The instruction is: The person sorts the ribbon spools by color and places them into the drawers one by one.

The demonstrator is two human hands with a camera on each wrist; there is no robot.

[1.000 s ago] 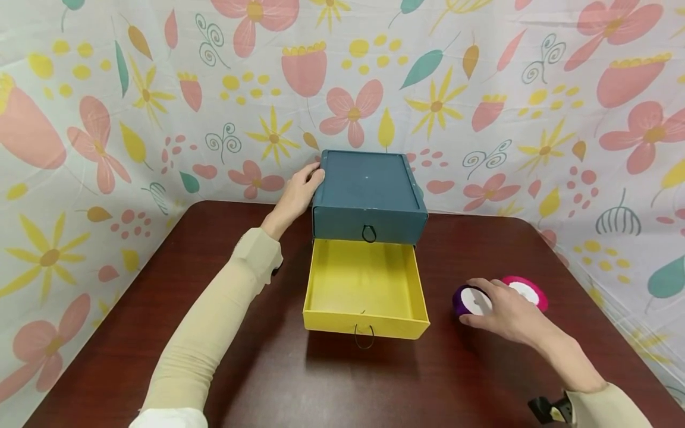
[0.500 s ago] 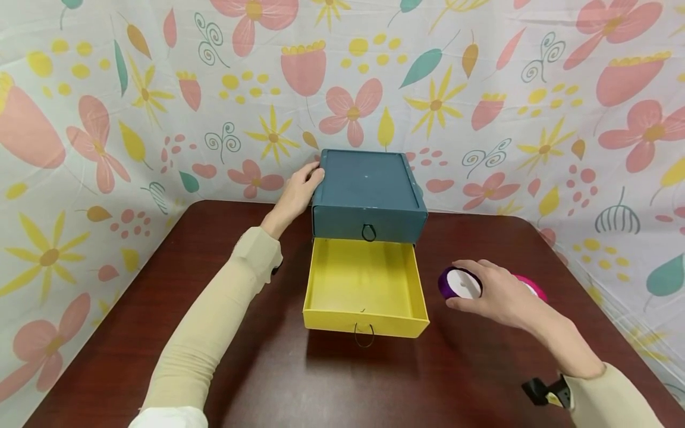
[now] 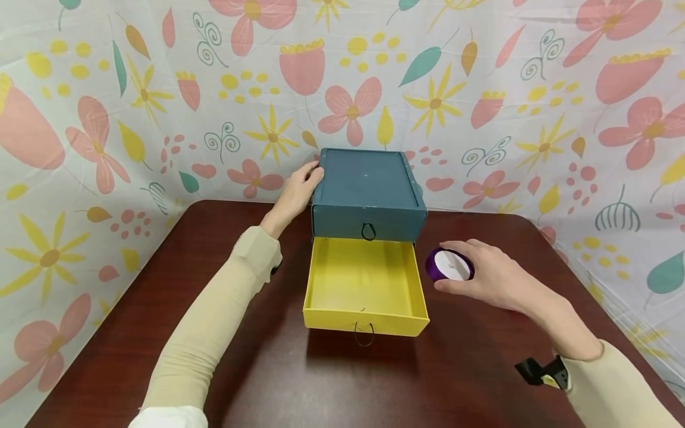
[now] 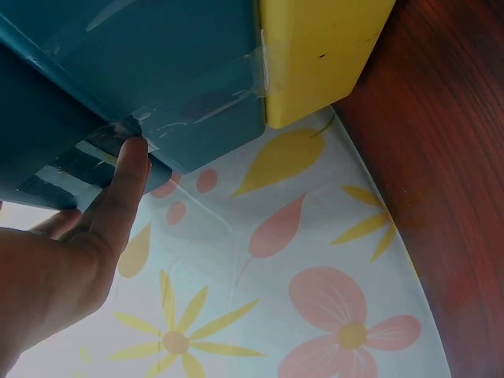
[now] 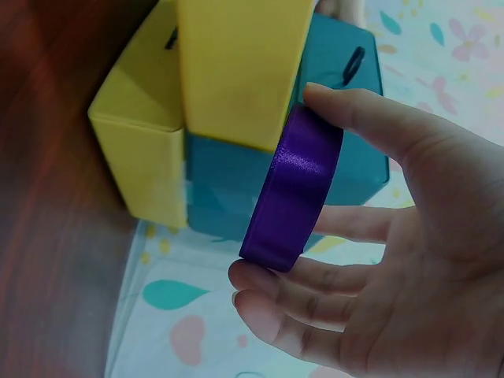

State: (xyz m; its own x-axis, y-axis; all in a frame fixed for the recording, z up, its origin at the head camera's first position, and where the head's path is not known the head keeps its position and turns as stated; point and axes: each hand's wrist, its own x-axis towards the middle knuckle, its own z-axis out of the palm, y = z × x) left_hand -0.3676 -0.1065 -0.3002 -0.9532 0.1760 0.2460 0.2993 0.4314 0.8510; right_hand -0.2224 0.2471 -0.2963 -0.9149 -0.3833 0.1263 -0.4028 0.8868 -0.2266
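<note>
My right hand [image 3: 497, 276] holds a purple ribbon roll [image 3: 451, 265] with a white face, just to the right of the pulled-out yellow drawer [image 3: 366, 324]. In the right wrist view, thumb and fingertips grip opposite edges of the ribbon roll [image 5: 295, 189]. The drawer belongs to a blue drawer box [image 3: 369, 178], and its inside shows bare yellow. My left hand [image 3: 295, 193] rests against the box's left side near the back. In the left wrist view, a fairly straight finger of the left hand [image 4: 71, 260] touches the blue side, while other fingertips are partly hidden.
A blue front [image 3: 369, 223] with a black loop sits above the pulled-out drawer. In the right wrist view another yellow drawer [image 5: 146, 150] lies flush at the bottom. A dark red-brown table [image 3: 251, 356] carries the box, with a flowered cloth [image 3: 214, 89] behind.
My right hand has lifted the purple ribbon roll and carried it left, towards the yellow drawer. The pink roll seen earlier is now out of sight behind that hand. My left hand stays put.
</note>
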